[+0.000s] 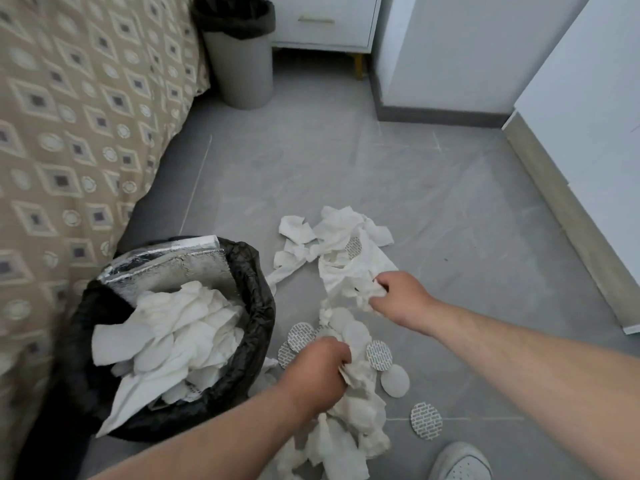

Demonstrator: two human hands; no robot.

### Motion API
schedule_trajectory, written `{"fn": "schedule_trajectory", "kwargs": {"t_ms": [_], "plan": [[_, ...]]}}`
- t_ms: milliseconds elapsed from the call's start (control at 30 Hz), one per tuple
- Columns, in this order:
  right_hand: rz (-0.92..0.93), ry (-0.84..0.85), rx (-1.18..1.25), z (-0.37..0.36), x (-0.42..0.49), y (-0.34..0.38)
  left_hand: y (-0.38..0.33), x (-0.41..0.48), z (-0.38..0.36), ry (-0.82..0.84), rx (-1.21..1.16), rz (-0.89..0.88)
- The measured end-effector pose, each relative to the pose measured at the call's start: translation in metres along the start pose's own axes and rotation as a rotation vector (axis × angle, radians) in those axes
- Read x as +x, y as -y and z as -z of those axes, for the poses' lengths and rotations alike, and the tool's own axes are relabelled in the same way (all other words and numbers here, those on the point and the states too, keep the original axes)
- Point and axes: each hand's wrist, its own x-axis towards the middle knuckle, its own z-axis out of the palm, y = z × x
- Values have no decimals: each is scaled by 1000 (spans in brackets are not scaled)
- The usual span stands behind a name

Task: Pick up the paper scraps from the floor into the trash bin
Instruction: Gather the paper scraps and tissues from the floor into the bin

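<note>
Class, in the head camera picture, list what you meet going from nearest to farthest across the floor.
White shoe → left hand gripping paper scraps → right hand gripping more → grey bin → drawer unit.

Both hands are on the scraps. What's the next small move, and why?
Probably lift the left hand with its scraps and swing it over the trash bin just beside it: it already grips a bunch, and the bin's mouth is open. The right hand grips more paper farther out.

Bare floor (467, 209) beyond scraps (346, 244); bed (69, 133) left.
</note>
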Motion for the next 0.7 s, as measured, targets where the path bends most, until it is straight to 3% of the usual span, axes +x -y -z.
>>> {"fn": "schedule_trajectory", "kwargs": {"t_ms": [300,433,567,700], "plan": [[78,-162,161,65,-69,94,-51,-61,157,-230,-220,95],[117,-179,275,60,-84,126,-13,-99,207,-372,-433,245],[113,-156,249,47,-76,139,51,-125,214,-518,-668,512],[85,-162,277,34,-63,147,103,-118,212,-644,-675,670]]}}
